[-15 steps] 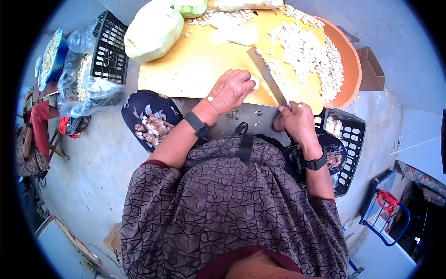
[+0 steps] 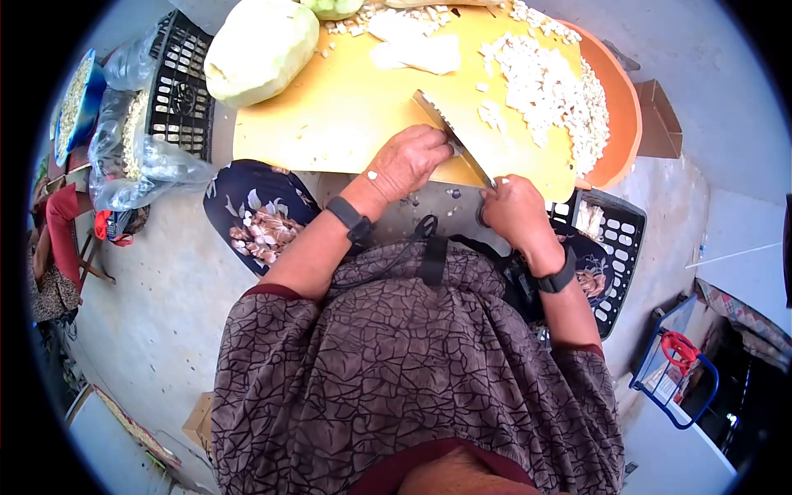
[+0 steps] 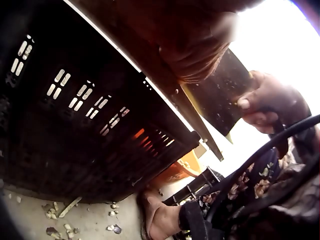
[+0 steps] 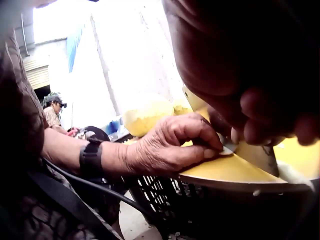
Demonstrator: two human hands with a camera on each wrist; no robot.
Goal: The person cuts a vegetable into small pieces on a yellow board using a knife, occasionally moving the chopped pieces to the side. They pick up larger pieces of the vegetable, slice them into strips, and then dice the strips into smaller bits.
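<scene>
My right hand [image 2: 521, 216] grips the handle of a broad-bladed cleaver [image 2: 455, 139], its blade standing on edge over the near side of a yellow cutting board [image 2: 355, 103]. Close beside the blade, my left hand [image 2: 408, 161] holds a small white vegetable piece [image 4: 227, 150] down on the board, thumb and curled fingertips on it in the right wrist view. Farther back lie larger white chunks [image 2: 425, 54]. A heap of diced white pieces [image 2: 536, 87] spreads over the board's right side. At the far left rests a large peeled pale green gourd [image 2: 260, 54].
An orange basin [image 2: 625, 124] stands right of the board, with diced pieces along its side. Black crates stand at the left [image 2: 177, 99] and lower right [image 2: 620, 256]. Clear plastic bags [image 2: 157, 177] hang by the left crate. Another person [image 4: 54, 112] sits in the background.
The cleaver has swung left, up to the left hand's fingertips, and its blade has turned more on edge. My right hand has shifted slightly left; the left hand has barely moved.
</scene>
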